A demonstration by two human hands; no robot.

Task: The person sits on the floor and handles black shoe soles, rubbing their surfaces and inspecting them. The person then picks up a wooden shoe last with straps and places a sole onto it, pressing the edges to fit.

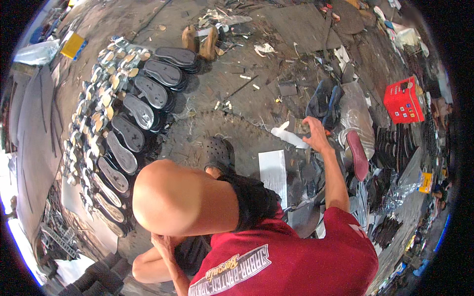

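Note:
My right hand (316,134) reaches out over the ground on the right, its thumb and fingers apart in a curve. I see nothing held between them. By the thumb lies a white, long, rounded piece (290,137), close to or touching it; I cannot tell which. Just beyond the hand are dark blue sandals or soles (326,104). A white flat board (273,172) lies nearer to me. My left hand (162,245) is low beside my bent knee, partly hidden under the leg, and its fingers do not show clearly.
Black shoe soles (139,111) stand in a curved row on the left, beside many small pale-and-dark pieces (101,98). A black clog (218,152) is on my foot. A red box (404,100), a maroon sole (356,155) and stacked dark strips (395,145) lie right. Scraps litter the ground.

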